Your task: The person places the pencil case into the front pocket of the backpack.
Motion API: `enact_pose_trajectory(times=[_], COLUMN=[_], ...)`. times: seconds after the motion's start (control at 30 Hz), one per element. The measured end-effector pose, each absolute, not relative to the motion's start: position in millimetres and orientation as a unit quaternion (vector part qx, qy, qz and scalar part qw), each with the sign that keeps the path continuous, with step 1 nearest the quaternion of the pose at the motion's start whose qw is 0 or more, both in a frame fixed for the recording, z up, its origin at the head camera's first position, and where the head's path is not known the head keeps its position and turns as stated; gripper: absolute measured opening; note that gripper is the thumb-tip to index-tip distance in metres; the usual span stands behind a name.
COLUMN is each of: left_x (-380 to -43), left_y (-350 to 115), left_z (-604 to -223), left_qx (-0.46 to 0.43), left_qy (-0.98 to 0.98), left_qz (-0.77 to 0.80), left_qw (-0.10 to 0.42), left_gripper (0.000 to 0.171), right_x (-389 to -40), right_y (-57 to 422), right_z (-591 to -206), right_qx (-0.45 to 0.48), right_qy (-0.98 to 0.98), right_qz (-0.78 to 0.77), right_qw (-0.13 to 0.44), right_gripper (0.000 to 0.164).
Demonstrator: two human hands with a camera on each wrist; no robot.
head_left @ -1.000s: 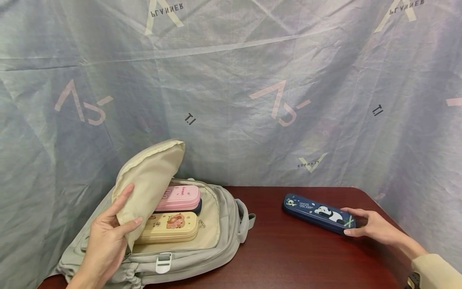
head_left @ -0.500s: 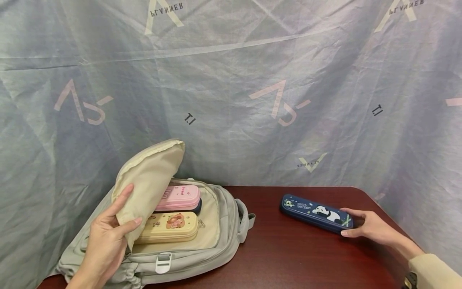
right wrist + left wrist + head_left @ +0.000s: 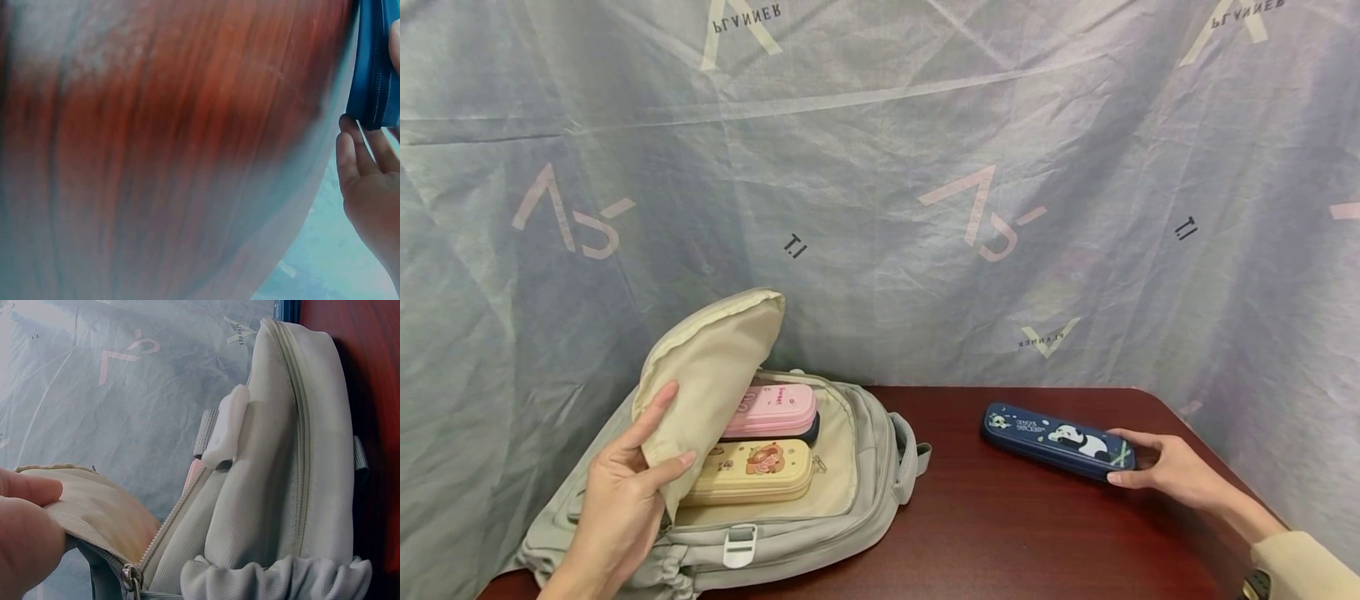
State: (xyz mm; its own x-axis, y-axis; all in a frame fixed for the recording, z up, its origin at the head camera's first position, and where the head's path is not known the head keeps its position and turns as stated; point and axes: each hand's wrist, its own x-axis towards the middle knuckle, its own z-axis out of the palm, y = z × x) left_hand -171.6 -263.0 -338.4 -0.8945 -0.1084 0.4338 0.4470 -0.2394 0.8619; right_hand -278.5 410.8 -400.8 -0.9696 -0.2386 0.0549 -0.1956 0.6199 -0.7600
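My left hand [image 3: 625, 492] pinches the cream-lined flap [image 3: 715, 379] of a grey-green backpack [image 3: 865, 500] and holds it raised; the left wrist view shows thumb and finger on the flap's edge. Inside the unzipped compartment lie a yellow pencil case [image 3: 767, 471] with a cartoon animal and, behind it, a pink pencil case [image 3: 782, 408] on top of a dark one [image 3: 811, 432]. The flap hides their left ends. At the right, my right hand [image 3: 1180, 475] grips the right end of a navy pencil case [image 3: 1052, 437] with a panda print. Whether that case touches the table is unclear.
The dark red wooden table [image 3: 1000, 533] extends between the backpack and the navy case. A grey printed cloth [image 3: 880, 208] hangs behind and at both sides. The backpack's handle loop [image 3: 910, 446] sticks out to the right, and a white buckle [image 3: 740, 546] hangs at its front.
My right hand and the navy pencil case have shifted slightly left since a second ago. The left hand and the raised flap have stayed put.
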Motion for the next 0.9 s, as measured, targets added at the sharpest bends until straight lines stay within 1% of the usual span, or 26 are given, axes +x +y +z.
enact_pose_trajectory(times=[0.43,0.9], left_x=[-171,-172], left_y=[-263,-263], left_z=[-339,-338], left_qx=[-0.136,-0.139], left_qy=[-0.589,-0.593], left_qz=[-0.775,-0.773], left_qw=[0.182,0.179], left_gripper=[0.081,0.082], right_x=[-271,-263], right_y=[403,391], right_z=[-396,-386], right_qx=[-0.098,-0.082], right_qy=[0.893,0.902], right_qz=[-0.438,-0.424], right_qw=[0.023,0.006], right_gripper=[0.077,0.076])
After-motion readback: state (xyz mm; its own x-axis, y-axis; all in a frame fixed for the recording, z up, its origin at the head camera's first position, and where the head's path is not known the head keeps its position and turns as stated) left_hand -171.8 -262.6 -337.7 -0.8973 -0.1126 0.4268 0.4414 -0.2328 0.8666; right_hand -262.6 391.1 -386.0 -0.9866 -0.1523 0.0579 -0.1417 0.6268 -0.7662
